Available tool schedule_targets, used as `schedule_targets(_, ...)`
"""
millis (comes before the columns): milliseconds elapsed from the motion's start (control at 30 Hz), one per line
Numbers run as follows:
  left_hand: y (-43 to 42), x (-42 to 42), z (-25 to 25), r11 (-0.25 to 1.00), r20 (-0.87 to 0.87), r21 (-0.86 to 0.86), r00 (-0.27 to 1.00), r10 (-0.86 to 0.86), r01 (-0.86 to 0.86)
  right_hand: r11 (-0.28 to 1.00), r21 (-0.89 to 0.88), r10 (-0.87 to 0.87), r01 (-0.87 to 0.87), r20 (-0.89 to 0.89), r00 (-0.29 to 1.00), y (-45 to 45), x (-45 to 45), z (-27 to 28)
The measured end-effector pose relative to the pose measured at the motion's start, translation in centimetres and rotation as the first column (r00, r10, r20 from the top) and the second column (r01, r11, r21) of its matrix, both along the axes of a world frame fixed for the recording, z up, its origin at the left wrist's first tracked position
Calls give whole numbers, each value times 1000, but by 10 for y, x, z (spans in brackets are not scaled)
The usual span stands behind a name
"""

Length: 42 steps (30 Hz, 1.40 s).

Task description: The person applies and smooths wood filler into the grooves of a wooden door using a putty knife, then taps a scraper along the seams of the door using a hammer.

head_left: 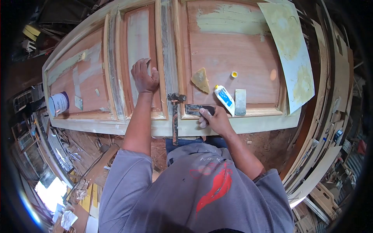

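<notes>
A panelled wooden door (233, 120) with patches of pale filler lies flat in front of me. My left hand (145, 77) rests on its narrow middle panel, fingers loosely spread and bent, holding nothing. Close to the near edge, my right hand (213, 118) grips a putty knife (193, 109) with a dark, smeared blade over the right panel's lower frame. Between my hands, a hammer (175, 120) lies across the near rail. Past my right hand are a white bottle (224, 99) with a blue label, a flat grey piece (240, 101) and a yellowish wedge-shaped piece (201, 80).
A small yellow-centred cap (234, 74) sits on the right panel. A large pale sheet (289, 54) with yellowish smears overlaps the door's right end. On the left panel, a labelled tub (59, 103) lies tilted. Long boards (314, 132) stand at right; timber and scraps clutter the left.
</notes>
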<state>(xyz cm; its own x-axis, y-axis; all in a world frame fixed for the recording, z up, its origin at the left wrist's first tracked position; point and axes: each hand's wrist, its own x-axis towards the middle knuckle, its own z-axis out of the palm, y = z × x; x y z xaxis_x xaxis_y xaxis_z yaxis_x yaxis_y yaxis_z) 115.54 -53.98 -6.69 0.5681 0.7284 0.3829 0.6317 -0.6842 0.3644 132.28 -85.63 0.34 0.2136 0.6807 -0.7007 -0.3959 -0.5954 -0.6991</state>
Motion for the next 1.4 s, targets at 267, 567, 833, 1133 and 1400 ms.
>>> schedule_targets(267, 0, 1, 2, 1000, -5, 2, 1000, 2, -2, 998, 7, -56, 57, -104, 993, -9, 8, 12)
schedule_targets(567, -1, 1, 3, 999, -1, -36, 1000, -2, 2, 999, 41, 28, -27, -17, 999, -7, 2, 17)
schedule_targets(833, 0, 1, 2, 1000, -15, -11, 1000, 6, -6, 999, 19, -39, 39, 9, 999, -27, 5, 10)
schedule_targets(1133, -1, -1, -1, 1000, -21, -20, 1000, 4, -4, 776, 227, 311, -588, 674, 670, -28, 29, 15)
schedule_targets(1400, -1, 1, 3, 1000, -2, -16, 1000, -1, 1, 699, 218, 355, -681, 721, 595, -9, 34, -10)
